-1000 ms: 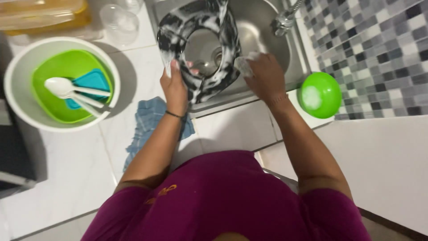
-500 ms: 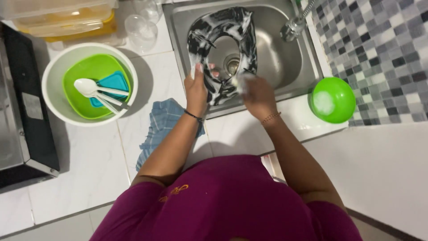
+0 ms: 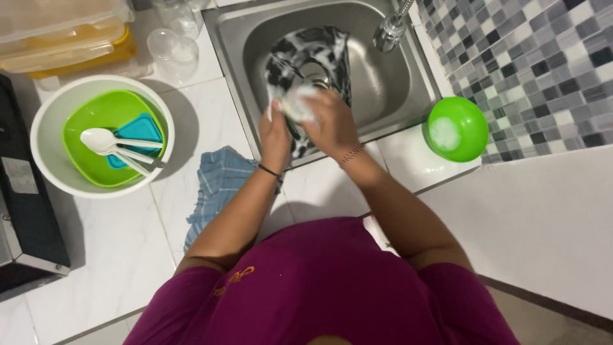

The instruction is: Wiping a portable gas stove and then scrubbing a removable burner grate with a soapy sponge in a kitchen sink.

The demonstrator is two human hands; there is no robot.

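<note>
Two hands over one sink (image 3: 383,83): left hand (image 3: 276,135) grips one black-and-white pan (image 3: 319,54); right hand (image 3: 332,124) clutches one soapy sponge (image 3: 299,102); one green bowl (image 3: 457,129) right.

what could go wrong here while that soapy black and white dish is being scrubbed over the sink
The soapy dish may slip from the left hand and strike the steel sink. The right hand scrubs with a sponge near the tap and could knock it. The blue cloth overhangs the counter edge and might slide off.
</note>
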